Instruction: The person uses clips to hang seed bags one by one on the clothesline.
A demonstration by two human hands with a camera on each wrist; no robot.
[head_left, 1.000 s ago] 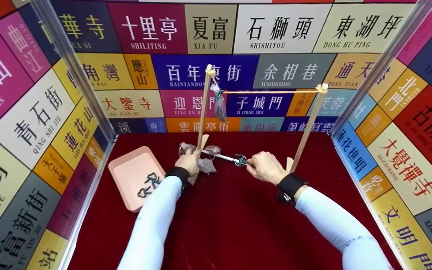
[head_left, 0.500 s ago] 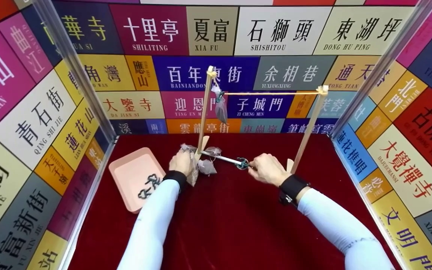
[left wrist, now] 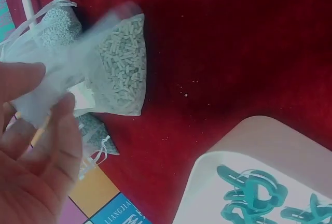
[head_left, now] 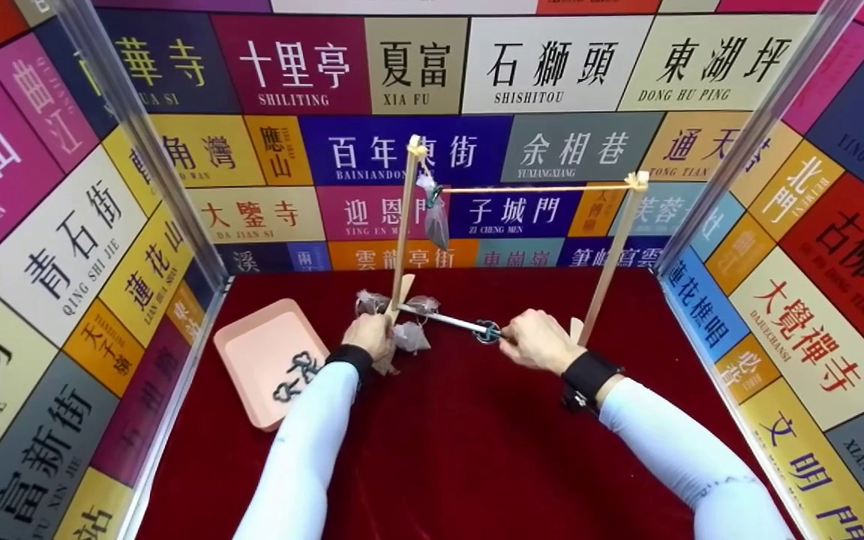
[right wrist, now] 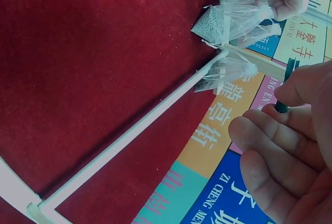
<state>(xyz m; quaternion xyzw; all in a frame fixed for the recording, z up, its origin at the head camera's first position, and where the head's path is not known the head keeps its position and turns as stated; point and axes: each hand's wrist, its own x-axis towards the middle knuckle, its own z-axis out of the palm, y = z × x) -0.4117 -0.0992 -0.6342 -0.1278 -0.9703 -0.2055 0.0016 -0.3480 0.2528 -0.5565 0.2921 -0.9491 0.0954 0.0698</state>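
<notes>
Over cloth (head_left: 477, 450) — left hand (head_left: 368, 335) pinches mesh bag (left wrist: 124, 60); right hand (head_left: 541, 341), clip (right wrist: 288, 73).

There are two hands (head_left: 368, 336) (head_left: 541, 340), two posts (head_left: 406, 217) (head_left: 611, 262), one tray (head_left: 263, 345).

Pale blue sleeves (head_left: 301, 442) show at lower left and lower right, the latter bearing faint dark markings (head_left: 724, 482), each paired with a wide black wristband (head_left: 591, 375).

The left arm (head_left: 298, 450) slants up from the bottom edge, left hand (head_left: 370, 335) left of centre, pinching. The right arm (head_left: 683, 439) slants from lower right, right hand (head_left: 539, 341) pinching right of centre.
</notes>
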